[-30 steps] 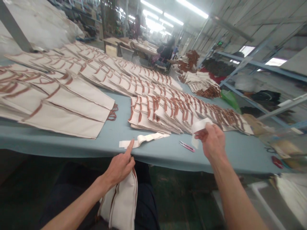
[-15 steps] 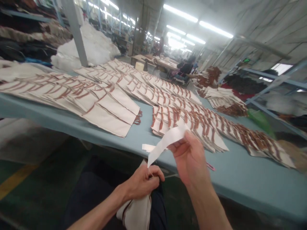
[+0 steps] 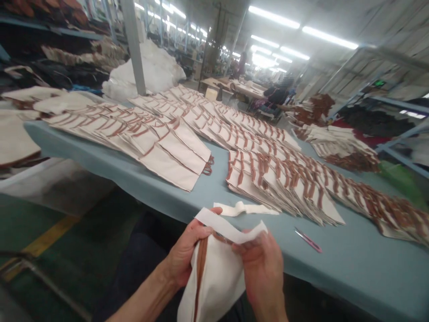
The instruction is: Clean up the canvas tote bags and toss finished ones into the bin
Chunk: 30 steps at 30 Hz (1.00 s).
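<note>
A cream fabric bag (image 3: 221,268) with brown trim hangs below the table's front edge, held by its top edge. My left hand (image 3: 187,250) is closed on its left upper corner. Along that top edge lies a white strip (image 3: 228,228), curving between both hands. The left thumb and fingers pinch the strip's left end together with the bag. My right hand (image 3: 263,259) is closed on the strip's right end and touches the bag's right upper edge; its fingertips are partly hidden. Behind the hands, another white strip (image 3: 246,209), partly curled, rests on the table.
Pink-handled snips (image 3: 309,240) lie right of my hands on the blue-green table (image 3: 362,264). Overlapping rows of cream pieces with brown trim (image 3: 167,156) cover its left and back, with more stacks (image 3: 284,183) at the right. A grey post (image 3: 134,49) rises behind. A person (image 3: 278,96) sits farther back.
My right hand has come down to the bag's top edge with the white strip. The bag has been raised and turned into fuller view. The camera view has shifted left.
</note>
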Tool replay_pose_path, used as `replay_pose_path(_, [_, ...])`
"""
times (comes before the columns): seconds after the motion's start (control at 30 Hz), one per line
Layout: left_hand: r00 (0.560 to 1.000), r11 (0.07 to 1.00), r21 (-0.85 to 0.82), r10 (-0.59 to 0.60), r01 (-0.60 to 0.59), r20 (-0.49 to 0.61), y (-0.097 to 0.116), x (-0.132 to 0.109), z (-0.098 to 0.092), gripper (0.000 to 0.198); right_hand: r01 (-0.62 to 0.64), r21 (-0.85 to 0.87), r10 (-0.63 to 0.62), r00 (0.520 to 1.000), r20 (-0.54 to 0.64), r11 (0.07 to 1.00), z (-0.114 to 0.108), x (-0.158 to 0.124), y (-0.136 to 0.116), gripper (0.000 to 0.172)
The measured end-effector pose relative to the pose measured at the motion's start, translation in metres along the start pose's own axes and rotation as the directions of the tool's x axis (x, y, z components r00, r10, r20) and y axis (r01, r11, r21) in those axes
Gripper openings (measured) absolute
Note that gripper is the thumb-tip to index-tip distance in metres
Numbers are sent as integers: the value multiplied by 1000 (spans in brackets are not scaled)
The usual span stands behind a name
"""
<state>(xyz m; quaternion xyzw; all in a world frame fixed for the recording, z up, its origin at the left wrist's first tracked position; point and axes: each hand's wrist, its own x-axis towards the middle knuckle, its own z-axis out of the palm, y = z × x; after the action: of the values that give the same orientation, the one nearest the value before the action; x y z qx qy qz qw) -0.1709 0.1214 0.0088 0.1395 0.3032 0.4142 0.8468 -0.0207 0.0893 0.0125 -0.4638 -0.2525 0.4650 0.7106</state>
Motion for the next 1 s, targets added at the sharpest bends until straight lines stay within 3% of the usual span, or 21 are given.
replay_pose_path(0.13, [993,995,96,38,-27,-111,-2,1,-2,44,19,-94,-24,999,-46,995,-19,-4,17,36])
replay_pose_path(0.23, [984,975,208,104,-73,-143,-1,0,0,25,-52,-301,52,999,-9,952,-37,0,20,43])
replay_pose_path(0.27, [981,957,272,140,-100,-134,0,-1,1,21,-68,-434,65,998,-23,898,-44,2,18,46])
replay_pose_path(0.33, [959,860,467,272,-207,-76,3,-4,3,15,-74,-724,17,996,-86,686,-57,9,11,55])
replay_pose_path(0.4, [907,654,680,419,-333,41,8,-7,5,15,-66,-894,-91,989,-118,443,-65,13,0,60])
replay_pose_path(0.47, [861,461,793,487,-398,149,12,-10,8,19,30,-936,-187,982,-39,351,-62,13,-13,55])
replay_pose_path(0.53, [840,351,833,493,-429,225,15,-12,12,24,256,-885,-236,956,173,389,-47,9,-24,41])
replay_pose_path(0.6, [831,307,838,486,-452,270,17,-13,14,26,493,-736,-218,869,445,464,-23,3,-29,27])
replay_pose_path(0.67, [829,294,838,482,-459,285,17,-15,15,25,581,-613,-200,792,577,535,3,0,-29,22])
replay_pose_path(0.73, [837,301,842,471,-447,277,18,-17,14,24,586,-573,-217,782,584,573,23,0,-24,18])
replay_pose_path(0.8, [849,312,846,457,-432,265,19,-20,12,24,528,-583,-168,813,558,618,37,1,-17,18])
replay_pose_path(0.9, [855,302,862,459,-407,242,22,-23,8,27,393,-605,-36,856,516,693,46,2,-7,21])
replay_pose_path(1.0, [854,283,875,466,-392,231,25,-24,6,28,317,-586,1,879,476,746,52,3,-2,22])
